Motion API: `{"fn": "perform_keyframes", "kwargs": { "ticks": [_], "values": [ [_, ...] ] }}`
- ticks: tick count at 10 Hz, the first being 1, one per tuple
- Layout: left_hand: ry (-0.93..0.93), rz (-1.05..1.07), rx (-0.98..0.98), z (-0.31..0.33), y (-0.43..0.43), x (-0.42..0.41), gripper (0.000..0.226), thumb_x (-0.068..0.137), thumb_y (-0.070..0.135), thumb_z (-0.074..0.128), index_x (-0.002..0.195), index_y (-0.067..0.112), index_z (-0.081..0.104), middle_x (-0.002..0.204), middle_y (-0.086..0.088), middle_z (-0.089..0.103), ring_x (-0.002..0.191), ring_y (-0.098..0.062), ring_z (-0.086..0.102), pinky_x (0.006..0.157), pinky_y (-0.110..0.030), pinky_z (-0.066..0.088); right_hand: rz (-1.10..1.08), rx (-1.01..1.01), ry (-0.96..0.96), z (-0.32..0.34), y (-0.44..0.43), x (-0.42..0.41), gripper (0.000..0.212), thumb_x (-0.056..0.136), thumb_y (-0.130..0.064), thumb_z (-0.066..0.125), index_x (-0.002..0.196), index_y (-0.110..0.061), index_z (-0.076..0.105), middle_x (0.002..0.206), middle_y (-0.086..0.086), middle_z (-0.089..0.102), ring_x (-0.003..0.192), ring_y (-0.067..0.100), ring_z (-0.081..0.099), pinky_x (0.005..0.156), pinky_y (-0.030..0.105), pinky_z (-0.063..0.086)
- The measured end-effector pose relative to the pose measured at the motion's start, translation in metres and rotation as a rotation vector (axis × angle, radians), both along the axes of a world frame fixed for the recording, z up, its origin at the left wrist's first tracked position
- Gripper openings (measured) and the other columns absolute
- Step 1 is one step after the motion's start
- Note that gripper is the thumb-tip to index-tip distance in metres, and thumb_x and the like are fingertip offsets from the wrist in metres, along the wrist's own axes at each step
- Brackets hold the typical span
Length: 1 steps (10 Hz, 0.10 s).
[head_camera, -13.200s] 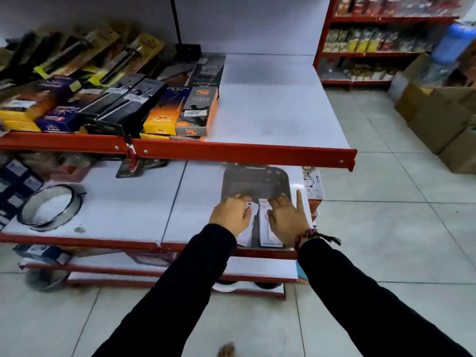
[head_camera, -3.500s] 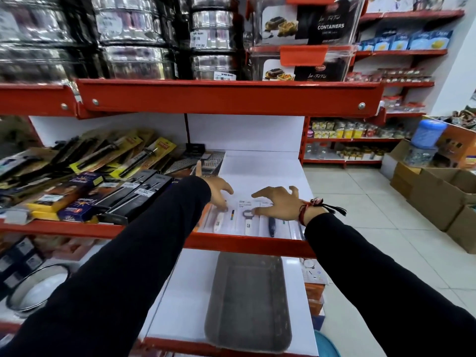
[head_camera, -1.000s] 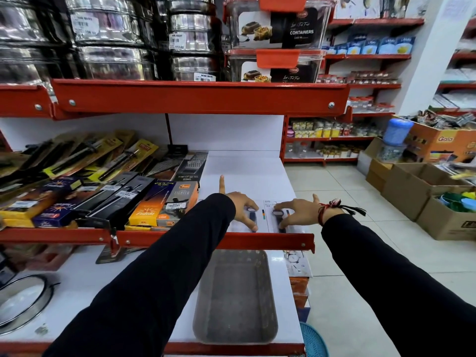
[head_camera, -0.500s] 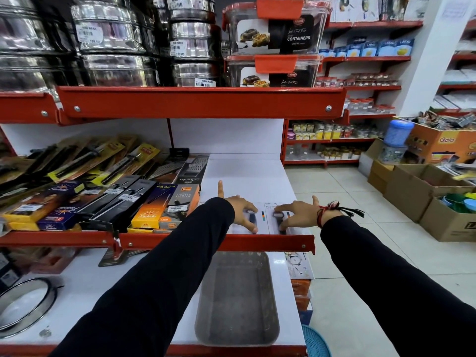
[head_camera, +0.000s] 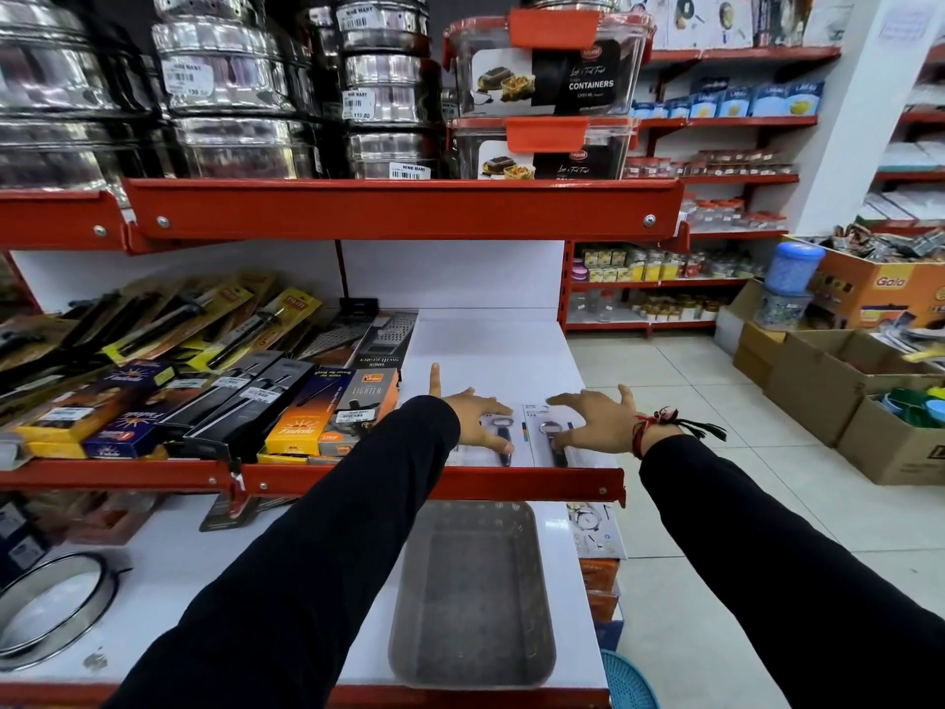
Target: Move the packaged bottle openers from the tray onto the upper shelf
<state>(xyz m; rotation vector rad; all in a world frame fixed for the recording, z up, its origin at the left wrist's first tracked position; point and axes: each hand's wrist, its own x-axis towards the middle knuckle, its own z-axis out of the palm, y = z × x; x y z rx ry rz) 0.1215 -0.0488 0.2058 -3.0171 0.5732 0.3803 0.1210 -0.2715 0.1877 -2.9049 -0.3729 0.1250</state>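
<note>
White carded packages with bottle openers point(head_camera: 529, 436) lie flat side by side on the white upper shelf point(head_camera: 491, 350), just behind its red front lip. My left hand point(head_camera: 473, 416) rests palm down on the left packages, fingers spread, index finger raised. My right hand point(head_camera: 595, 418) presses fingertips on the right package, fingers apart. The grey tray point(head_camera: 473, 596) sits on the lower shelf below, with nothing visible in it.
Boxed lighters point(head_camera: 327, 414) and carded tools fill the upper shelf to the left of the packages. A red shelf point(head_camera: 404, 207) with steel tins and containers hangs overhead. Cardboard boxes point(head_camera: 838, 381) stand on the tiled floor at right. A metal ring point(head_camera: 51, 611) lies on the lower shelf's left.
Over the last second both hands stay on the packages at the shelf front, fingers lifting slightly. Earlier, the packages went from the tray up to this shelf.
</note>
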Motion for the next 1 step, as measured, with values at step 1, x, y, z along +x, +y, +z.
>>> {"fn": "perform_keyframes", "kwargs": {
  "ticks": [1],
  "values": [
    [-0.127,0.035,-0.142,0.0033,0.0118,0.0012,0.067,0.092,0.068,0.042,0.152,0.04,0.031,0.165,0.006,0.023,0.155,-0.019,0.013,0.121,-0.058,-0.013,0.004,0.036,-0.278,-0.0008,-0.009,0.0007,0.056,0.087,-0.062,0.049,0.137,-0.036,0.048,0.144,-0.006,0.053,0.135,0.018,0.047,0.115,0.054,0.018]
  ]
}}
